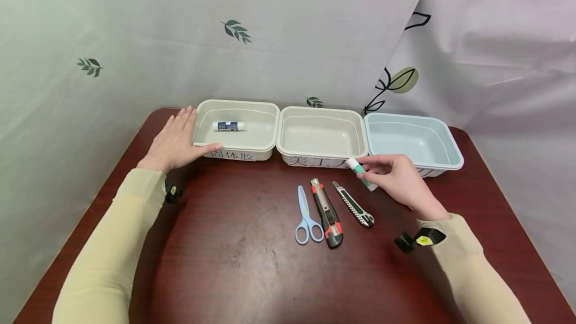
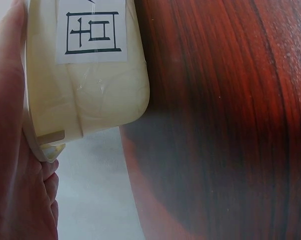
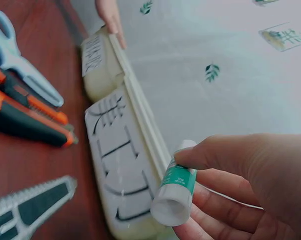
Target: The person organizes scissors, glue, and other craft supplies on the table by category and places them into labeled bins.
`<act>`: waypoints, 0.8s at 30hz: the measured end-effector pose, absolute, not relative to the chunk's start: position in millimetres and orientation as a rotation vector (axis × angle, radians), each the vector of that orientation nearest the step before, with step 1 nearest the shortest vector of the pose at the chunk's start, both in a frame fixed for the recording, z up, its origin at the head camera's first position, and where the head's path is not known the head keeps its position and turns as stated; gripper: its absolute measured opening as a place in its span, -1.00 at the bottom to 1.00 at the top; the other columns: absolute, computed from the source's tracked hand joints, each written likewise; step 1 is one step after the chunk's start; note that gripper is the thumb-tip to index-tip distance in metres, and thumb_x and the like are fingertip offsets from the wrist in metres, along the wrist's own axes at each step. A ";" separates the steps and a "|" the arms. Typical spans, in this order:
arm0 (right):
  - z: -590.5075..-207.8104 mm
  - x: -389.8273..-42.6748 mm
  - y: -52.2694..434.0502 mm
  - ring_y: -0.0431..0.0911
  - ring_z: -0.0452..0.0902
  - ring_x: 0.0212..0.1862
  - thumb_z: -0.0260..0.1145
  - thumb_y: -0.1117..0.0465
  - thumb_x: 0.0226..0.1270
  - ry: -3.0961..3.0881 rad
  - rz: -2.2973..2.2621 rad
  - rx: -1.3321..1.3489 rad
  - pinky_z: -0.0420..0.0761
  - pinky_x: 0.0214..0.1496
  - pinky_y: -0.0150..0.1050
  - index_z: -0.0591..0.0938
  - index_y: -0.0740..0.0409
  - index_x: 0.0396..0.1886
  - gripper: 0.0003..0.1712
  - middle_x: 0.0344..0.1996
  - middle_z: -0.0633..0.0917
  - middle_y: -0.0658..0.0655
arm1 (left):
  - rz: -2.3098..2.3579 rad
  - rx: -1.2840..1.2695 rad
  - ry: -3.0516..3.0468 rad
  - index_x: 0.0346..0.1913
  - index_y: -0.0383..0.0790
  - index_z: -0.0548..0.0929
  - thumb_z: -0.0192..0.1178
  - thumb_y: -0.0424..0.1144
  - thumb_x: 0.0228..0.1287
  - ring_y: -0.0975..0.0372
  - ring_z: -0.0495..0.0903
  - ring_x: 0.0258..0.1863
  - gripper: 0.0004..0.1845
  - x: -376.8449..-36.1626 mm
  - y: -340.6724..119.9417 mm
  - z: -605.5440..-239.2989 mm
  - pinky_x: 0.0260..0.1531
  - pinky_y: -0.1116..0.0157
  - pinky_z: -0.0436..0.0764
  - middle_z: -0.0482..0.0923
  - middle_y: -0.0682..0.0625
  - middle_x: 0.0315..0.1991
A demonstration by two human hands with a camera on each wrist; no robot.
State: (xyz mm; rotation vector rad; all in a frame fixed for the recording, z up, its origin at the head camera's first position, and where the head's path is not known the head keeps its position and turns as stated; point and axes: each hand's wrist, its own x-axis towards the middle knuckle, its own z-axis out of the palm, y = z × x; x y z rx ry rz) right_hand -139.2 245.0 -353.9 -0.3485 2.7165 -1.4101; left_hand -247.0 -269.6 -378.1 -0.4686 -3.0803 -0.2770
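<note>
My right hand (image 1: 398, 176) pinches a white and green glue stick (image 1: 360, 171) just in front of the middle cream bin (image 1: 320, 155); in the right wrist view the glue stick (image 3: 176, 191) sits between thumb and fingers. My left hand (image 1: 176, 139) rests flat against the left side of the left cream bin (image 1: 234, 152), thumb on its front rim. In the left wrist view the palm (image 2: 13, 150) presses on that labelled bin (image 2: 85, 85). A blue and white glue stick (image 1: 229, 126) lies inside the left bin.
A pale blue bin (image 1: 411, 140) stands at the right of the row. Blue scissors (image 1: 307, 215), an orange and black utility knife (image 1: 327, 212) and a smaller grey utility knife (image 1: 353, 204) lie on the dark red table (image 1: 234, 254). Curtains hang close behind.
</note>
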 end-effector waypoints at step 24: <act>-344.6 -185.1 188.7 -0.09 0.72 -0.22 0.50 0.23 0.30 2.611 -1.586 -0.355 0.67 -0.27 -0.31 0.75 0.18 0.11 -0.61 -0.18 0.78 0.19 | -0.275 -0.469 -3.090 0.59 -0.50 -0.18 0.03 0.59 0.19 -0.15 -0.26 0.59 0.36 -247.2 -269.3 -377.1 0.53 -0.01 -0.32 -0.24 -0.40 0.59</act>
